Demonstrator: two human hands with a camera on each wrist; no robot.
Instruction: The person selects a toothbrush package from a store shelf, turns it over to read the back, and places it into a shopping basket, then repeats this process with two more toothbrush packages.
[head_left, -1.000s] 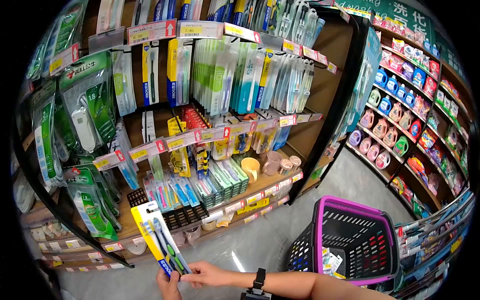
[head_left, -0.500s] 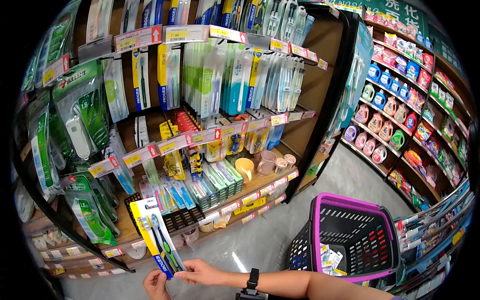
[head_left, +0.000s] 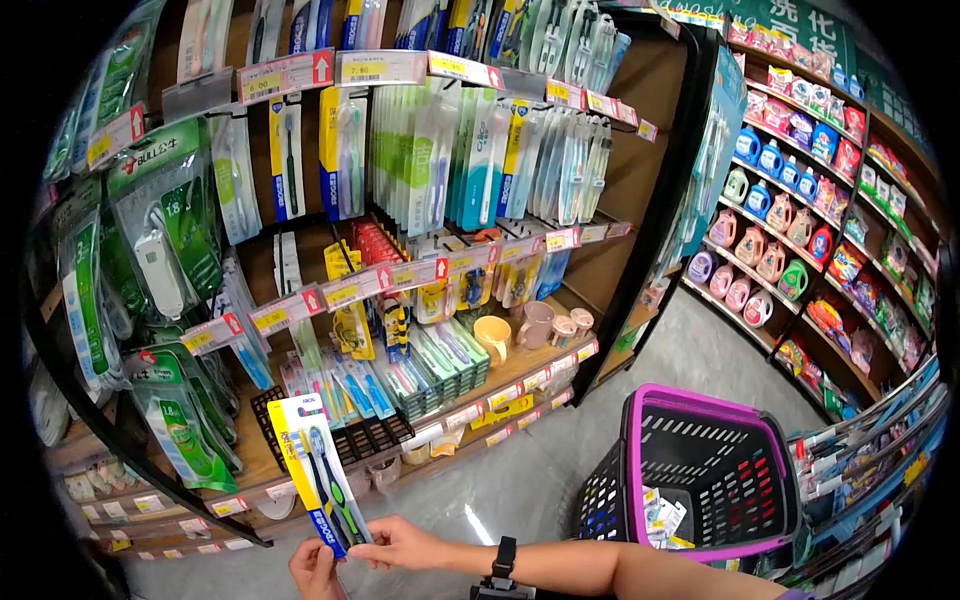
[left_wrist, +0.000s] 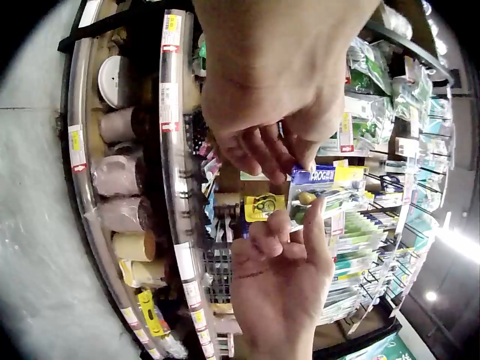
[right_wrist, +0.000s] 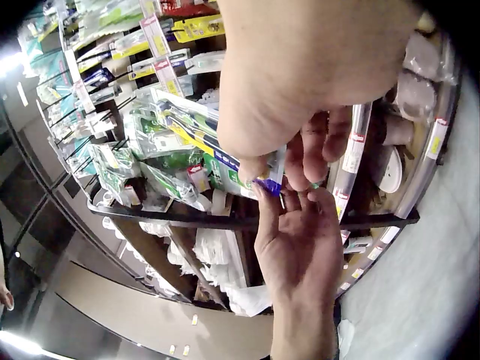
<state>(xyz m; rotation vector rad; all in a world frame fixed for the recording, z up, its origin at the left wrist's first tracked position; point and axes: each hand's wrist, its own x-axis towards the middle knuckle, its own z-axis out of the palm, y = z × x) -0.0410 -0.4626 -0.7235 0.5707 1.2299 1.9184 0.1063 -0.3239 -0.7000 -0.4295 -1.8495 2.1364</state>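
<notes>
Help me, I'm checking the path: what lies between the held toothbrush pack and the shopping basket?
The head view shows mainly grey floor between the toothbrush pack and the shopping basket, with shelving above and the right forearm below in frame.

**Three cameras, one toothbrush pack (head_left: 320,475)**

The head camera looks forward and down from above, at a distance that takes in the display rack (head_left: 645,170) and the shopping basket (head_left: 700,480) off its right end. The left-wrist camera sits close behind the left hand (left_wrist: 277,97), its picture turned sideways: floor (left_wrist: 45,240) along the left, ceiling right. The right-wrist camera, equally close behind the right hand (right_wrist: 315,82), is turned oppositely, toward the rack's power-strip packs (right_wrist: 116,169). Both wrist views share the toothbrush pack and both hands.
</notes>
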